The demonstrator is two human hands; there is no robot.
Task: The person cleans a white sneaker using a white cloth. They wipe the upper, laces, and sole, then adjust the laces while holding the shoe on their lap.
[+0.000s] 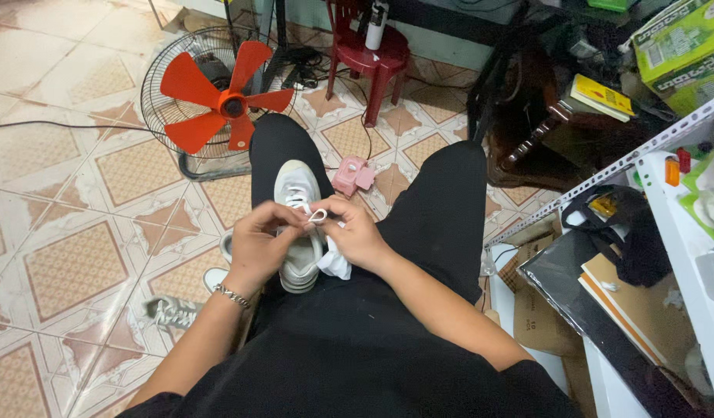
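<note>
**Lace loop pinched over a shoe balanced on the lap**

The grip of both hands was closed on the white lace (317, 214): the left hand (258, 241) pinched it from the left, and the right hand (355, 232) pinched it from the right, with a small loop standing up between the fingertips.

In the head view, the pale sneaker (297, 224) lay on the person's black-trousered lap, toe pointing away toward the floor, and only the hands and thighs steadied it. A white cloth (335, 263) was bunched under the right hand beside the shoe.

The likeliest trouble, as I judged it, was the loop slipping from the fingertips if either pinch eased, since so little lace was held. A hard pull could also have tipped the shoe off the lap onto the tiled floor (78, 255), where a second sneaker (171, 311) lay by the left forearm. An orange-bladed fan (218, 101) and a pink object (352, 175) stood farther off, well apart from the hands.
</note>
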